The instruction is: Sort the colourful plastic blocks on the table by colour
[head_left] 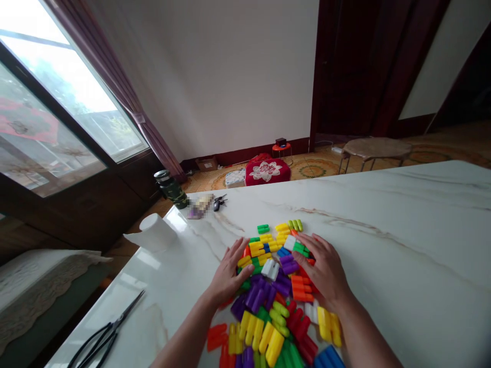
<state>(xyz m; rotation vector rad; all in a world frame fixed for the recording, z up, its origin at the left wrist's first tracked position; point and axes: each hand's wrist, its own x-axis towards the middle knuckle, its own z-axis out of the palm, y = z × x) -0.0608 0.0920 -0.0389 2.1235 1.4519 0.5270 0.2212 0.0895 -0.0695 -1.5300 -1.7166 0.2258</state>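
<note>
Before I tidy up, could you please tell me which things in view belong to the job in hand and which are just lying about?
In the job, it seems:
Colourful toy pieces
Left hand
Right hand
Table

Apparently just lying about:
Scissors
White roll
Camouflage-patterned flask
Keys

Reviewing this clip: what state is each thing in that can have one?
Left hand: open, on the blocks
Right hand: open, on the blocks
Toy blocks: loosely heaped
Scissors: blades together
White roll: loose end out
Camouflage flask: upright, lid on
Curtain: tied back
</note>
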